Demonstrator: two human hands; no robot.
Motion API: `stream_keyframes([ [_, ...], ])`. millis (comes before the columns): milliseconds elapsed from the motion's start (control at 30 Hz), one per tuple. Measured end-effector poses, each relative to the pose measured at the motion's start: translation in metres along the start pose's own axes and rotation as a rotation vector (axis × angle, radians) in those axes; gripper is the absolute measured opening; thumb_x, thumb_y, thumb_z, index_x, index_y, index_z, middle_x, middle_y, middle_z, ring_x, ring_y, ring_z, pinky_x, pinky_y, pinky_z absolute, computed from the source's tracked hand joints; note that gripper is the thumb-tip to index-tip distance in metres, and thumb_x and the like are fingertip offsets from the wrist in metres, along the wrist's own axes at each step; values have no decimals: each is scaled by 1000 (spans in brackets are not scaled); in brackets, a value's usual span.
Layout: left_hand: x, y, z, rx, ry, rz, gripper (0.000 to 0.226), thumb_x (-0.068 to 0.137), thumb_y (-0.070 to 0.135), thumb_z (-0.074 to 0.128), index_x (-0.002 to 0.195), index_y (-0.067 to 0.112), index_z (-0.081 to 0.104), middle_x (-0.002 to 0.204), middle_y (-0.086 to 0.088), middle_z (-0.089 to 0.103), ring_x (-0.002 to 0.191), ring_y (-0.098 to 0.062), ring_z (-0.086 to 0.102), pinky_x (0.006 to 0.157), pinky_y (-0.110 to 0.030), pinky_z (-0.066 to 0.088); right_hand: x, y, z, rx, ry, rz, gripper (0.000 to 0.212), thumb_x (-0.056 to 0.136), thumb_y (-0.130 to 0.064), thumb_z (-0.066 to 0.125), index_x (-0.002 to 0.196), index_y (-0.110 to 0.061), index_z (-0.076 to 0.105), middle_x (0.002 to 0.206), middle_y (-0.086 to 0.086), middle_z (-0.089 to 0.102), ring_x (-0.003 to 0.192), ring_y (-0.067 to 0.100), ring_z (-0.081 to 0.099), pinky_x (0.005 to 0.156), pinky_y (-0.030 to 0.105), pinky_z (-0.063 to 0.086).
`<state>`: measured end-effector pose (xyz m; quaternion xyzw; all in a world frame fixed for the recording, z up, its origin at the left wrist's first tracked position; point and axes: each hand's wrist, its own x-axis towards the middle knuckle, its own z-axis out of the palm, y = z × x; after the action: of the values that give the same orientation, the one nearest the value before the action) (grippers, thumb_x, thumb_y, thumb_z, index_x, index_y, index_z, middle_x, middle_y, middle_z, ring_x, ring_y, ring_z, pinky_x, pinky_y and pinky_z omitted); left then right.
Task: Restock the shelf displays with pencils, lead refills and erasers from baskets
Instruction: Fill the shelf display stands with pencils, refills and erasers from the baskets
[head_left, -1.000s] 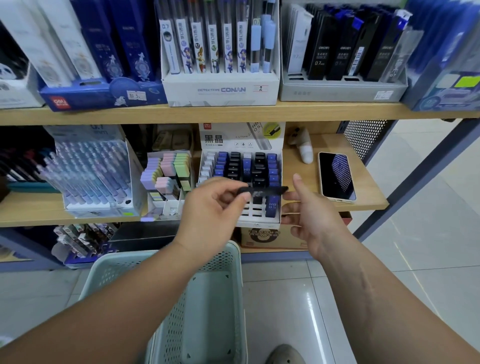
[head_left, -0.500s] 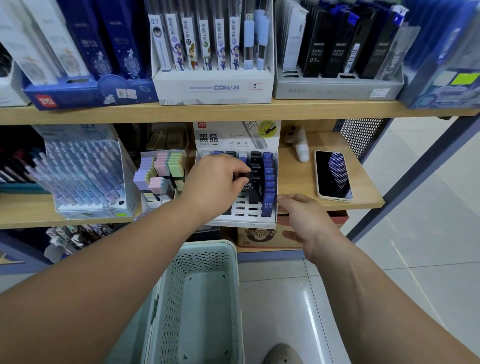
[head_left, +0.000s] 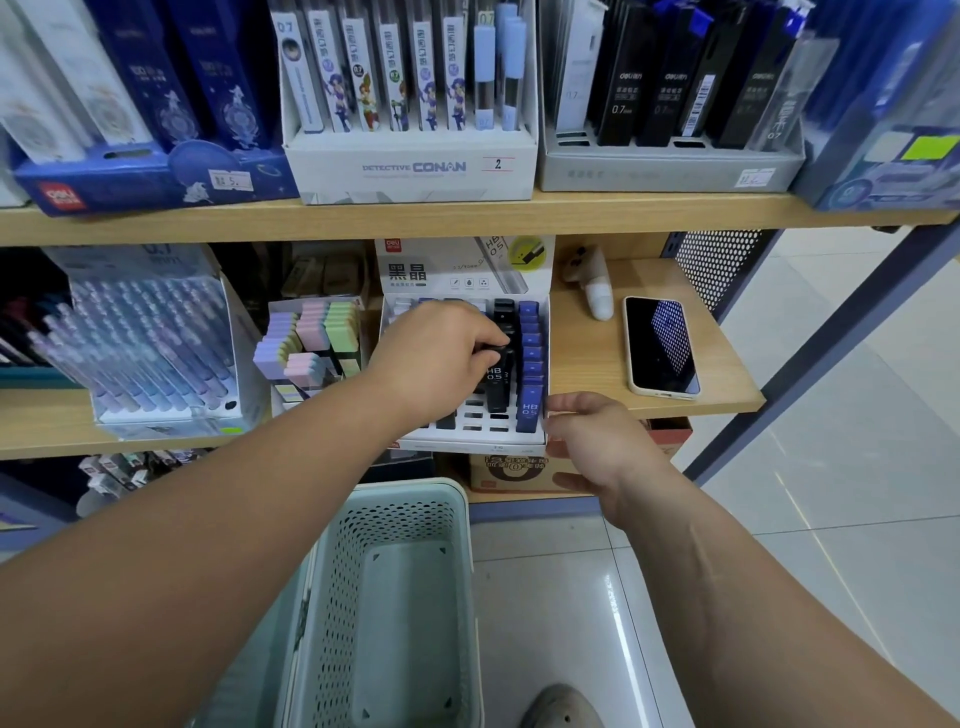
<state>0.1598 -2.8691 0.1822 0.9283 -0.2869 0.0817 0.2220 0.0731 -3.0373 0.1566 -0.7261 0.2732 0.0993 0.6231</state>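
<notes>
A white lead refill display box (head_left: 467, 444) stands on the middle shelf with rows of black and blue refill cases in its slots. My left hand (head_left: 439, 356) reaches into it and pinches the top of a black lead refill case (head_left: 496, 382) marked HB 0.5, standing upright in a slot. My right hand (head_left: 597, 441) holds the box's front right corner with curled fingers. A pale green perforated basket (head_left: 395, 597) sits below on the floor, with nothing visible inside.
Pastel erasers (head_left: 317, 335) fill a display left of the box, beside a clear pencil display (head_left: 150, 348). A phone (head_left: 661, 345) and a small white figure (head_left: 597, 296) lie on the shelf to the right. The upper shelf holds several boxed refill displays (head_left: 410, 166).
My left hand carried the black case from in front of the box into the display and lowered it into a slot. My right hand dropped to the box's front right corner.
</notes>
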Motion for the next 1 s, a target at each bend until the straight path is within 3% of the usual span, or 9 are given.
stream_keyframes([
  [267,-2,3,1,10,-46,48,25,95,20,66,118,21,74,119,2,72,112,-19,64,94,-37,52,3,5,2,38,-21,24,21,98,-8,56,114,-19,63,109,8,68,101,30,71,80,44,63],
  [400,-7,0,11,96,-69,70,26,95,24,65,119,23,73,118,3,71,111,-20,64,92,-39,52,8,8,5,73,2,19,21,96,-3,57,110,-17,64,109,13,70,101,35,72,85,43,62],
  [600,-16,-5,24,203,79,153,27,87,20,73,114,20,75,92,-4,68,85,-31,63,67,-40,55,13,12,7,59,21,-29,27,95,-5,58,119,-17,63,104,8,71,97,31,73,91,45,59],
  [767,-40,-21,21,273,182,42,56,83,37,75,133,13,63,111,-7,64,99,-33,57,86,-47,51,16,12,8,48,41,-117,29,92,-20,70,121,-21,63,96,1,71,92,23,71,93,44,58],
  [867,-58,-41,15,277,209,-78,65,79,48,77,130,8,63,116,-10,64,108,-34,57,94,-49,49,19,14,11,26,73,-138,27,91,-32,72,116,-23,64,96,1,70,94,26,71,94,45,58],
  [1000,-68,-58,12,285,145,-119,64,81,48,74,127,5,65,122,-12,64,111,-35,60,97,-49,50,24,14,19,16,96,-137,27,91,-32,74,115,-21,66,103,-2,69,100,26,69,97,45,56],
])
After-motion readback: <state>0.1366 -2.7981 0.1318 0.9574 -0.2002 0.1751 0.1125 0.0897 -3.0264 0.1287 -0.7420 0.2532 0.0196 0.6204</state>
